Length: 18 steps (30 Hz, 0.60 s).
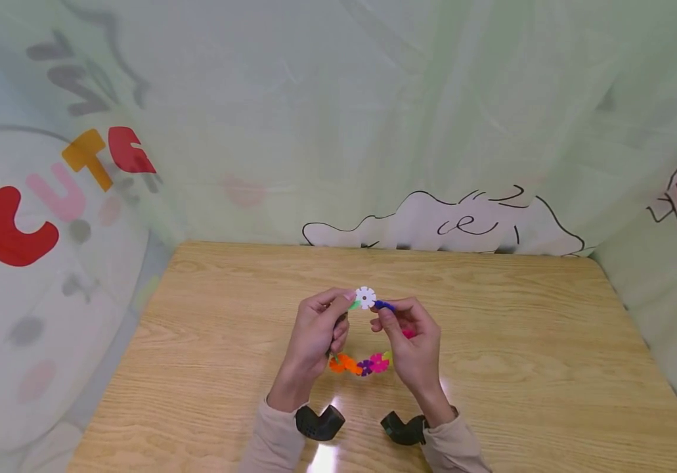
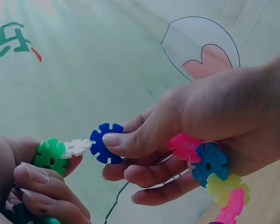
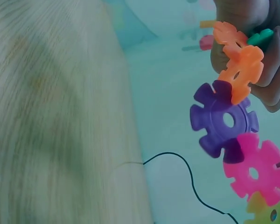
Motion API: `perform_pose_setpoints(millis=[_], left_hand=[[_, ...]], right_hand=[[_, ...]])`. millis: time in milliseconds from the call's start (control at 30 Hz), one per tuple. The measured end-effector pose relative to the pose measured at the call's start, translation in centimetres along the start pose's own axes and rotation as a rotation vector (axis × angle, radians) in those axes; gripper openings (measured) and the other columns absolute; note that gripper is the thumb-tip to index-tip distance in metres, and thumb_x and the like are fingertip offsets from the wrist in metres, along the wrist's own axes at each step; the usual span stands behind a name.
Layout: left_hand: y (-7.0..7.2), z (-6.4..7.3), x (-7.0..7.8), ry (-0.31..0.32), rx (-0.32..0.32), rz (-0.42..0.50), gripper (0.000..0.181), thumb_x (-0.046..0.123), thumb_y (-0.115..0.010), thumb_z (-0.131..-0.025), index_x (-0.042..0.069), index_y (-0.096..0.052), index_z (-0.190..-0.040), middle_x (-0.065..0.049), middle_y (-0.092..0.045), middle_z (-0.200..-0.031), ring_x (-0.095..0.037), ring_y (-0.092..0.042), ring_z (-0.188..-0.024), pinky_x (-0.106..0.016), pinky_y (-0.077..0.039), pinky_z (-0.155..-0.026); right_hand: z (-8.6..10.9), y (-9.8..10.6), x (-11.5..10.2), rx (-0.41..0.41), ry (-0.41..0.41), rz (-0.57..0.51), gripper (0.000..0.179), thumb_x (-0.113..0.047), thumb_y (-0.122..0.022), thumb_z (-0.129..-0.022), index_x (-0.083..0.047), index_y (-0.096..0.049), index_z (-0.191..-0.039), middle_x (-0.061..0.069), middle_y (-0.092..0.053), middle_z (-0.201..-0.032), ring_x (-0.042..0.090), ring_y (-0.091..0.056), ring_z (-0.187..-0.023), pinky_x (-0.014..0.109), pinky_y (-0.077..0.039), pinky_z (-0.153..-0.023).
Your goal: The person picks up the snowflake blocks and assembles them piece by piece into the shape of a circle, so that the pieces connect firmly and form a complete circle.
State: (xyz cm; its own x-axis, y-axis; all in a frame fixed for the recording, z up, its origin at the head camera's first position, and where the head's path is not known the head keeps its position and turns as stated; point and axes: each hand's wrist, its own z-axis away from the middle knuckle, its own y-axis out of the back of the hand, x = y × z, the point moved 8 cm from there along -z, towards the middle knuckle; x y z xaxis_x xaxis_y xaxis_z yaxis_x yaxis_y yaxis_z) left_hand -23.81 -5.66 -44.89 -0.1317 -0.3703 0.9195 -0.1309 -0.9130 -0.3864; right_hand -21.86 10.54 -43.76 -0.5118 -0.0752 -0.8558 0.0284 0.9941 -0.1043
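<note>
My left hand holds a green notched flower disc between thumb and fingers. A white notched disc sticks out from that green one. With thumb and fingertips, my right hand pinches a dark blue disc, its edge meeting the white disc's edge. From the hands a chain of linked discs hangs in a loop: orange discs, a purple disc, a pink disc and a yellow disc. A lighter blue disc and another pink disc lie against my right palm.
Below the hands is a wooden table. A black curved piece sits by the left wrist, and a similar black piece by the right wrist. Pale printed curtains surround the table's back and sides.
</note>
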Motion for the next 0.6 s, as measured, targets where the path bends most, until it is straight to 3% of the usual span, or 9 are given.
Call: perform_pose_setpoints(millis=[300, 600], left_hand=[[-0.8, 0.6, 1.4, -0.095, 0.019, -0.085, 0.025, 0.013, -0.064, -0.105, -0.010, -0.072, -0.111, 0.005, -0.046, -0.054, -0.006, -0.039, -0.039, -0.017, -0.036, -0.037], [-0.7, 0.9, 1.9, -0.154, 0.031, -0.164, 0.023, 0.012, -0.068, -0.103, -0.007, -0.077, -0.111, 0.007, -0.046, -0.053, -0.006, -0.040, -0.039, -0.016, -0.036, -0.038]], right_hand=[[0.0, 0.0, -1.3, 0.004, 0.095, 0.082, 0.018, 0.024, -0.062, -0.092, 0.013, -0.069, -0.104, -0.001, -0.076, -0.106, 0.008, -0.072, -0.077, 0.021, -0.064, -0.073], [0.1, -0.1, -1.3, 0.020, 0.084, 0.034, 0.014, 0.026, -0.064, -0.089, 0.017, -0.070, -0.098, 0.004, -0.076, -0.104, 0.006, -0.074, -0.078, 0.022, -0.064, -0.072]])
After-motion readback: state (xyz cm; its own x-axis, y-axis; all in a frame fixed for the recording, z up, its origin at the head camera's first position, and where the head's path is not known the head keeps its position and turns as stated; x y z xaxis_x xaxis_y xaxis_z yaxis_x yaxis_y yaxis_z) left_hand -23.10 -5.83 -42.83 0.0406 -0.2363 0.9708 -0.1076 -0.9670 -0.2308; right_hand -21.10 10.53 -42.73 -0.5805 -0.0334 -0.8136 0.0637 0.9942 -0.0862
